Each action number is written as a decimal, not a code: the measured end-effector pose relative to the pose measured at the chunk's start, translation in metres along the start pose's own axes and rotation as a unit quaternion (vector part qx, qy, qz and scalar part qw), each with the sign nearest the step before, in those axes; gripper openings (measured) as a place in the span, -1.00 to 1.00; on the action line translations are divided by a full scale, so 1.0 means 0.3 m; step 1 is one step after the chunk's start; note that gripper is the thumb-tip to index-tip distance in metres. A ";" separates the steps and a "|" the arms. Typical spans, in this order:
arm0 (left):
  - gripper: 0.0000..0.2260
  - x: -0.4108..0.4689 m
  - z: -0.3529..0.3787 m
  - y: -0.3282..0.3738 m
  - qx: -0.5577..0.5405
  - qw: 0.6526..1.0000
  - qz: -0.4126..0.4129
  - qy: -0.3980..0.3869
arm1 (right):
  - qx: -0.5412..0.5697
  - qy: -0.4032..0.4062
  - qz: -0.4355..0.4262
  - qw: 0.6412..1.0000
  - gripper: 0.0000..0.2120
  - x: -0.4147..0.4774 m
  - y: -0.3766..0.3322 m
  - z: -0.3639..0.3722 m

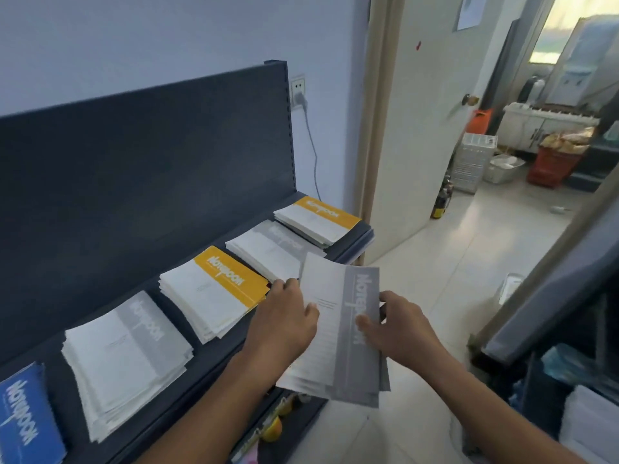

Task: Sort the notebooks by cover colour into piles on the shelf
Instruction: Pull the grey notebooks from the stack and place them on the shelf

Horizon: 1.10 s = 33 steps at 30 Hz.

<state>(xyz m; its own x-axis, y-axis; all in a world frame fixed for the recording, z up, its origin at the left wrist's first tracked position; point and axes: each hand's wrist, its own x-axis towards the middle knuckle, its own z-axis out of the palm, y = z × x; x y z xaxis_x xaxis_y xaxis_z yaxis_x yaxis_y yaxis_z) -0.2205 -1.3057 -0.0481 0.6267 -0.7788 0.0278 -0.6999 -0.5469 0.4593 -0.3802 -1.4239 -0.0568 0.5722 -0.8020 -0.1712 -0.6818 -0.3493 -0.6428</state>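
Both hands hold a small stack of grey-covered notebooks (338, 333) in front of the dark shelf (214, 353). My left hand (284, 319) grips its left edge, thumb on the cover. My right hand (398, 326) grips its right edge, thumb on the grey band. On the shelf lie, from left to right, a blue pile (23, 420), a grey pile (127, 356), a yellow pile (214, 289), another grey pile (268, 249) and another yellow pile (318, 219).
A dark back panel (140, 169) rises behind the piles. To the right an open door (422, 128) leads to a tiled floor (469, 249) with baskets and a cabinet. A dark unit (552, 296) stands at right. Items sit on a lower shelf (278, 426).
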 end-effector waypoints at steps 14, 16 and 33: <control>-0.83 0.467 0.072 -0.004 0.002 0.990 -0.125 0.062 | -0.038 -0.050 -0.124 0.990 -0.63 0.628 -0.101 -0.081; -0.85 0.525 0.072 -0.031 0.003 0.985 -0.147 0.085 | -0.041 -0.064 -0.146 0.986 -0.54 0.724 -0.149 -0.077; -0.77 0.660 0.083 -0.185 0.036 0.918 -0.363 0.156 | -0.211 -0.139 -0.311 0.916 -0.69 1.073 -0.375 0.223</control>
<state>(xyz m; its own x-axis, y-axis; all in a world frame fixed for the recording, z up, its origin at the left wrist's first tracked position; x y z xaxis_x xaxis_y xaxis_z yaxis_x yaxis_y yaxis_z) -0.0662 -1.4372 -0.0903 0.9967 -0.0810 -0.0041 -0.0726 -0.9143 0.3984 -0.0889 -1.6103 -0.0897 0.9640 -0.2502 -0.0903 -0.2660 -0.9003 -0.3445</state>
